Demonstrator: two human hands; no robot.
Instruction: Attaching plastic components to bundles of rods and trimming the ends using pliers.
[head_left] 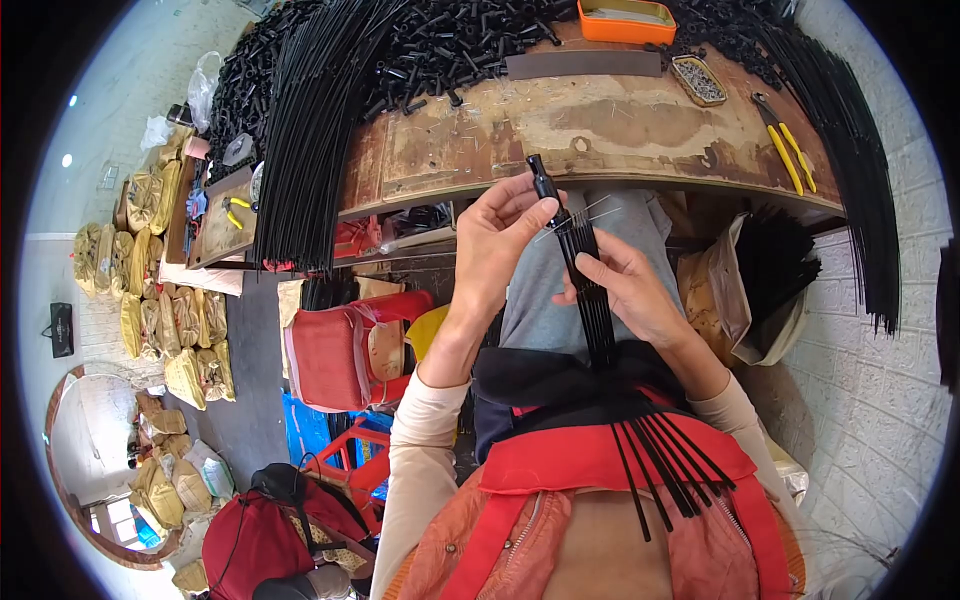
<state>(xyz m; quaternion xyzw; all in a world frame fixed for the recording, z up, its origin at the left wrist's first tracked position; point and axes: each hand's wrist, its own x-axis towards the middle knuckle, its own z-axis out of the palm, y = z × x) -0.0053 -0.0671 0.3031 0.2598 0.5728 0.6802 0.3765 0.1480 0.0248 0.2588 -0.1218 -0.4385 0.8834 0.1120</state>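
In front of my lap, my left hand (505,240) pinches a black plastic tubular piece (543,182) between thumb and fingers. Thin silvery wires (603,212) stick out sideways below that piece. My right hand (632,292) is closed round a bundle of slim black rods (594,325), its thumb lying across them. The upper ends of the rods meet the lower end of the tubular piece; whether they are joined cannot be made out. Lower down, the rods fan out over a red apron (540,462) across my front.
The worn wooden bench (450,150) holds heaped black tubular parts (450,50), an orange box (627,28), a dish of small metal bits (699,82) and yellow-handled pliers (785,150). Long rod bundles (318,140) overhang its edge. A rod-filled sack (735,300) and red-covered seat (325,358) stand below.
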